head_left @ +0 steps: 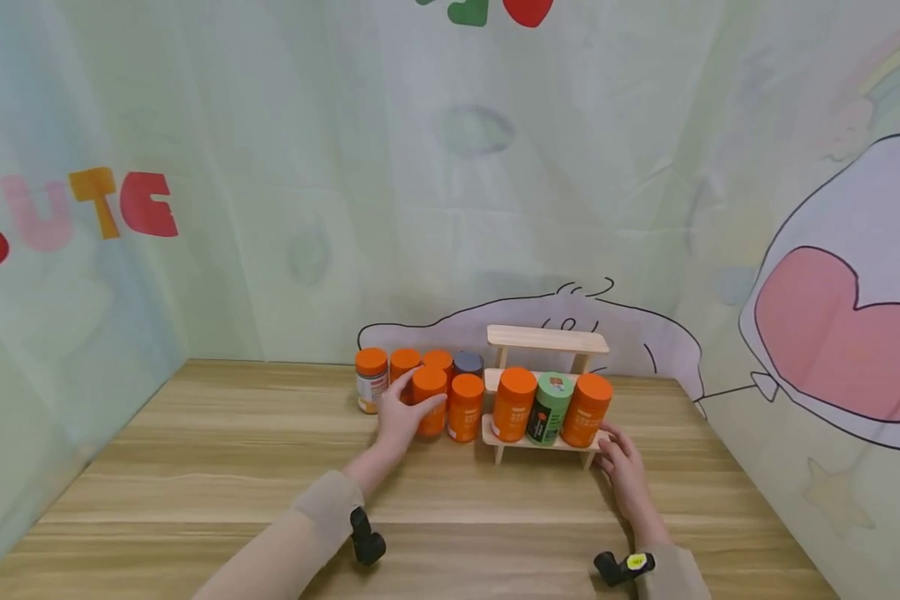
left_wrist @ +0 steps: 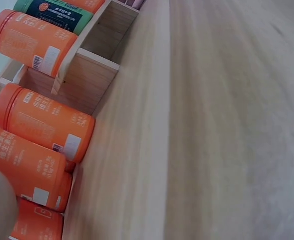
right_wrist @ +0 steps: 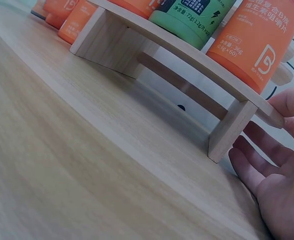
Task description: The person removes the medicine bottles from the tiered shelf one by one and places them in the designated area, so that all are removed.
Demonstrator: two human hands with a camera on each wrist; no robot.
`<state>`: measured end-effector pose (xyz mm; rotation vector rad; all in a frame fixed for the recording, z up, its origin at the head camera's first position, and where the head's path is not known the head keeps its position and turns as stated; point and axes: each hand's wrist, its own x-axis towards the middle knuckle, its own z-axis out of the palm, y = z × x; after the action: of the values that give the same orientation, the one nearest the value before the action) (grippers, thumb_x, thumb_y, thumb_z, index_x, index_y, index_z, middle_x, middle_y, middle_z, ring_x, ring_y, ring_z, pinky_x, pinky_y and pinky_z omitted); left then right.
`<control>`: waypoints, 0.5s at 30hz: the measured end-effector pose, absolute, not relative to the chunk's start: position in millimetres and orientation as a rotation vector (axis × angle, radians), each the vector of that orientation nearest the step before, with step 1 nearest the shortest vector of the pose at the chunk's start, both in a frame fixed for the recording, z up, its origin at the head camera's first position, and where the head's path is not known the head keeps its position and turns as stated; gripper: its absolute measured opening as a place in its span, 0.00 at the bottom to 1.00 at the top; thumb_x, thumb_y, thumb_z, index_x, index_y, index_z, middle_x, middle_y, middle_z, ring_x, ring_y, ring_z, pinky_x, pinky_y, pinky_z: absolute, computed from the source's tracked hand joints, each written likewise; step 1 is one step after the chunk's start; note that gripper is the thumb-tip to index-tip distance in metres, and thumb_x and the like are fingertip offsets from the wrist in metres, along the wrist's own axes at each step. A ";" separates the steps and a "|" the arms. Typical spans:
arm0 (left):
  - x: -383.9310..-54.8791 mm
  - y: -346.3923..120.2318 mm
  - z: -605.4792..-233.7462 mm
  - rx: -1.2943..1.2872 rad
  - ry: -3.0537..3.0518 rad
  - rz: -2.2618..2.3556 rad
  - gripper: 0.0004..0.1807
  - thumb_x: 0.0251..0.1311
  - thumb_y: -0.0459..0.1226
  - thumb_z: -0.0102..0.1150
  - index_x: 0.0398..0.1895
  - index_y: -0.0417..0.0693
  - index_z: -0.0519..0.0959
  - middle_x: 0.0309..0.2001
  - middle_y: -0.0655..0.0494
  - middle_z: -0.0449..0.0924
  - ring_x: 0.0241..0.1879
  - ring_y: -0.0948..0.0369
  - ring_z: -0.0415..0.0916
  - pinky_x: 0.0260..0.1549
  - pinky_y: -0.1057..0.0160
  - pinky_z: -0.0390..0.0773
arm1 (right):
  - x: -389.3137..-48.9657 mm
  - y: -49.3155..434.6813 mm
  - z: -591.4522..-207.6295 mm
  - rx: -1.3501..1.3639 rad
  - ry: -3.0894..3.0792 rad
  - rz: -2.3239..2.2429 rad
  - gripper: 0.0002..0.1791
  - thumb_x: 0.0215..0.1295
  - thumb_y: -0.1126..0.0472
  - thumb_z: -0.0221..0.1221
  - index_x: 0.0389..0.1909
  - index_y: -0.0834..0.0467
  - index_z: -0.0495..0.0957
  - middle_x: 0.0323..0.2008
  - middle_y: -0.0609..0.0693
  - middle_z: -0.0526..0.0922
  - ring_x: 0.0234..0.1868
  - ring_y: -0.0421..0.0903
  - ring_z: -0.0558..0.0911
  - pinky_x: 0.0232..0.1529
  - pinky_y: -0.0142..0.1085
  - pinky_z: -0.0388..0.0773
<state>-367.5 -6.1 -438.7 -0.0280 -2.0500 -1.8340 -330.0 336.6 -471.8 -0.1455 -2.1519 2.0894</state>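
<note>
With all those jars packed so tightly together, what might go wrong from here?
The left hand grips one orange jar in a tight cluster; lifting it might knock the neighbouring orange jar or those behind. The right hand touches the corner of the light wooden rack; a nudge may shift it and topple the green jar, which looks tilted on the lowest step.

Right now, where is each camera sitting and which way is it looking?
Head: above the table, looking forward and down at the jars and wooden rack; both forearms and hands show.
Left wrist: low on the tabletop, facing orange jars; a blurred fingertip shows.
Right wrist: low by the rack's end, the right hand showing.
All three share the green jar.
</note>
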 end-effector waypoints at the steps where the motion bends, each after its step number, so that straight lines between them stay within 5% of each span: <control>1: -367.5 -6.0 -439.5 -0.027 -2.050 -1.837 0.33 0.49 0.34 0.74 0.61 0.36 0.75 0.61 0.38 0.75 0.63 0.45 0.70 0.68 0.46 0.64 | -330.2 336.4 -471.6 -0.144 -2.148 2.093 0.25 0.76 0.64 0.39 0.69 0.70 0.55 0.64 0.60 0.57 0.42 0.27 0.72 0.44 0.20 0.75; 15: -371.5 -3.8 -447.9 -0.009 -2.102 -1.830 0.34 0.49 0.36 0.75 0.61 0.37 0.75 0.61 0.39 0.76 0.63 0.46 0.70 0.68 0.46 0.64 | -331.3 338.6 -473.1 -0.119 -2.169 2.080 0.25 0.77 0.63 0.38 0.69 0.69 0.54 0.68 0.61 0.56 0.43 0.26 0.71 0.45 0.20 0.74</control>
<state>-371.5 -3.8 -447.9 -0.0091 -2.1019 -1.8301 -331.3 338.6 -473.1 -0.1194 -2.1695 2.0801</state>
